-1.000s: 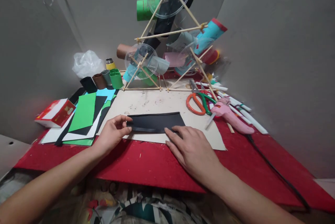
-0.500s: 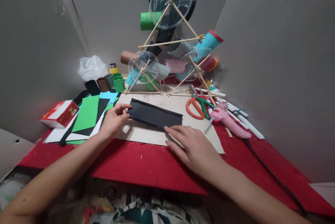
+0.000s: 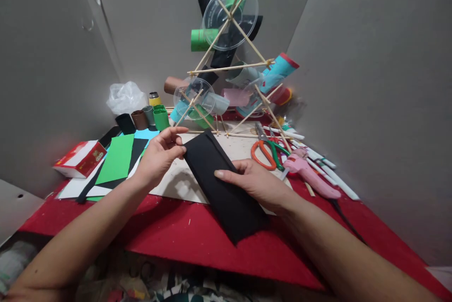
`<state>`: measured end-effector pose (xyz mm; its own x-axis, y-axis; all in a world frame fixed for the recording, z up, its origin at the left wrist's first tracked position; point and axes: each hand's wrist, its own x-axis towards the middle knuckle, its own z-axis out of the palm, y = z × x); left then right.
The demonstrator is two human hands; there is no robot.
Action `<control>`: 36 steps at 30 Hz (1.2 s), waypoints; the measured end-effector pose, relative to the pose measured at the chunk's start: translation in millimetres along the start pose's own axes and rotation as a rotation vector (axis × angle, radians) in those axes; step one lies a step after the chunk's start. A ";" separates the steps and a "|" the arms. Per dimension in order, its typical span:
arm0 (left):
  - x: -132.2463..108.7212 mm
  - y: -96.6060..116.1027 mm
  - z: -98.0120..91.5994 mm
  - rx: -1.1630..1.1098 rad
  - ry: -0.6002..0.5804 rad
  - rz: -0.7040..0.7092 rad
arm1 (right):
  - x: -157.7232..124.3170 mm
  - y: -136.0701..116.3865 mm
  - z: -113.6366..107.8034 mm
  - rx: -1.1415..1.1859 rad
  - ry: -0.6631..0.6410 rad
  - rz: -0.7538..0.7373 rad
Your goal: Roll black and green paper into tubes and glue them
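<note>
A folded strip of black paper point(image 3: 226, 189) is held tilted above the table, its near end hanging over the red surface. My right hand point(image 3: 261, 182) grips it by the right edge, thumb on top and fingers underneath. At the far left corner, my left hand point(image 3: 160, 153) is closed with its thumb against the paper's edge and its index finger stretched out above. Under the strip lies a pale cardboard sheet point(image 3: 169, 182). Right of my right hand are a pink glue gun point(image 3: 312, 177) and scissors with orange and green handles point(image 3: 264, 153).
Behind stands a stick frame point(image 3: 231, 67) carrying clear plastic discs with coloured paper tubes. Left are a red box point(image 3: 79, 158), green paper point(image 3: 115, 158), small paper tubes point(image 3: 140, 119) and a plastic bag point(image 3: 126, 97). White rolled sticks point(image 3: 339, 182) lie right on the red table point(image 3: 165, 231).
The black paper has been raised from the cardboard and turned, its right end swinging towards me. My right hand has gone from touching its near edge to gripping it.
</note>
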<state>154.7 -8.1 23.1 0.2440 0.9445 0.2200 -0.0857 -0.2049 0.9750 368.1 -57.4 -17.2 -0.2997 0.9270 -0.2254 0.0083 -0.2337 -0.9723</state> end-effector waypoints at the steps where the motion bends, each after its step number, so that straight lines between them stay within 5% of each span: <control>1: 0.4 -3.4 1.9 -0.042 0.009 -0.016 | 1.5 3.2 2.1 0.115 -0.008 0.063; 7: -15.7 -37.6 17.8 -0.115 -0.192 -0.242 | 8.7 16.4 10.8 0.483 0.065 0.008; 12: -28.2 -56.9 24.7 0.033 -0.236 -0.293 | 11.0 17.1 10.8 0.516 0.047 -0.009; 28: -30.8 -60.4 18.5 0.000 -0.375 -0.379 | 17.1 25.7 2.5 0.428 0.148 -0.125; 30: -29.2 -58.0 15.1 -0.035 -0.409 -0.449 | 17.4 22.4 -4.1 0.363 0.223 -0.188; 34: -27.6 -49.4 8.8 -0.037 -0.623 -0.618 | 13.8 8.1 -24.7 0.117 0.580 -0.379; 36: -28.5 -45.6 7.7 0.003 -0.744 -0.650 | 9.4 0.6 -33.9 -0.028 0.620 -0.403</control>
<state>159.1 -27.6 -27.4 0.7879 0.4717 -0.3960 0.2824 0.2947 0.9129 397.6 -38.9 -22.0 0.3092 0.9368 0.1637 0.0385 0.1596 -0.9864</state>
